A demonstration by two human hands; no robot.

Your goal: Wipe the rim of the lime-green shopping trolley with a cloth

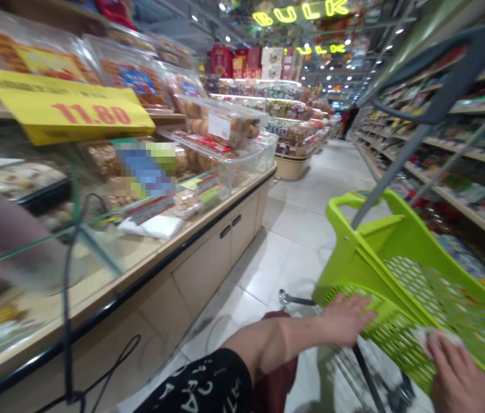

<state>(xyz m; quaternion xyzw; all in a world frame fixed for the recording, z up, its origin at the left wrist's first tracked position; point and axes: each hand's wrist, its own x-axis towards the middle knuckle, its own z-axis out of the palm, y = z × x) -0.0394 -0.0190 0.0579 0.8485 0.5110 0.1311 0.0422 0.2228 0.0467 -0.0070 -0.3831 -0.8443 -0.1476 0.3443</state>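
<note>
A bright green plastic shopping cart basket [397, 241] with a perforated side stands tilted at the right. My left hand [348, 318] lies against its near side, fingers spread, at the end of my outstretched arm. At the lower right, my right hand [457, 367] presses a pale crumpled cloth or tissue [434, 338] against the same green side, its fingers bent over it. The cart's grey handle [435, 86] rises above the basket. Below it, the metal frame and a wheel [401, 393] show partly.
A long display counter [199, 264] with glass edges and packed baked goods runs along the left, under a yellow price sign [70, 109]. Shelves [474, 149] line the right. A tiled aisle [311, 223] leads to a distant person [349, 120]. A black cord loop hangs at the lower left.
</note>
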